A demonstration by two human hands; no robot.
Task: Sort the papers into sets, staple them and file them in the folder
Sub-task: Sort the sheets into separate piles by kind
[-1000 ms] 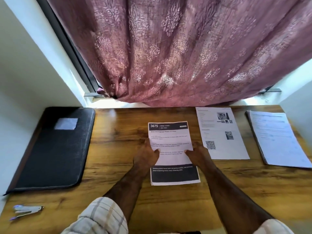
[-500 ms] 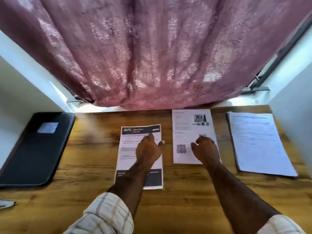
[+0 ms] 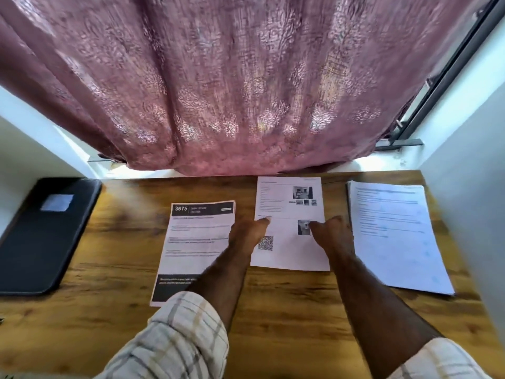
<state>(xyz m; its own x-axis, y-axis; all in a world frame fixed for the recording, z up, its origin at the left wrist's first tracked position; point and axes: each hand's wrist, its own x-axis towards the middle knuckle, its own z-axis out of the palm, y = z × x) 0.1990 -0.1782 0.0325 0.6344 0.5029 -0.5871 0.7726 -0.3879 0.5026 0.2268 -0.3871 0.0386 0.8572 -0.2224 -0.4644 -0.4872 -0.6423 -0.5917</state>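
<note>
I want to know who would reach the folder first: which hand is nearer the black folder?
Left. The left hand lies between the 3675 sheet and the photo sheet, closer to the black folder at the table's left end; the right hand is farther right.

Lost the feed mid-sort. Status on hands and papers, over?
Left hand and right hand both on the QR-code sheet, fingers loosely curled, no grip seen. 3675 sheet lies alongside. Paper stack right, folder closed left. Nothing in the way.
</note>
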